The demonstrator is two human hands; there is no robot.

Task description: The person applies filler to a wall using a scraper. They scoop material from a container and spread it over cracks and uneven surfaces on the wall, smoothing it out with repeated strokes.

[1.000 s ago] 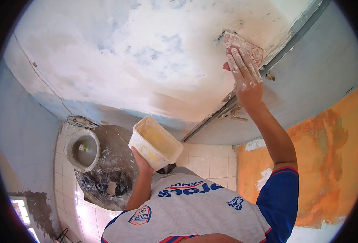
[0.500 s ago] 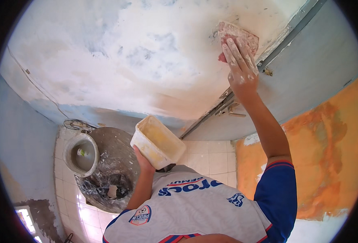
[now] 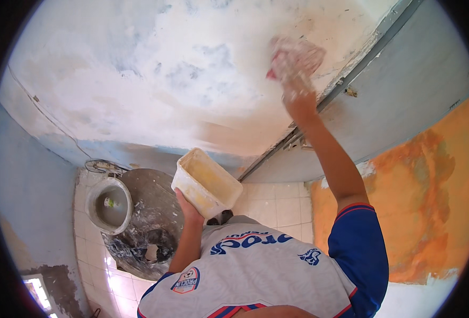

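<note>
My left hand (image 3: 189,206) grips a pale, rectangular plastic tub (image 3: 205,204) by its side, in front of my chest. Cream-coloured residue coats the tub inside and out. My right hand (image 3: 299,98), caked with white filler, reaches up to the wall (image 3: 202,79) at the upper right. It presses a flat, pinkish-red putty spreader (image 3: 307,55) against the patchy white and blue surface. Motion blurs the fingers and the spreader, so their outlines are soft.
A grey conduit strip (image 3: 372,53) runs along the wall's corner. Below left, a round bucket (image 3: 92,204) with greyish liquid stands on a dark, smeared round surface (image 3: 152,206). A thin cable (image 3: 51,119) hangs down the left wall. An orange-painted wall (image 3: 404,201) is at right.
My right hand and the putty spreader have swept left and slightly down across the wall, tilting as they went. My left hand and the tub have stayed almost in place.
</note>
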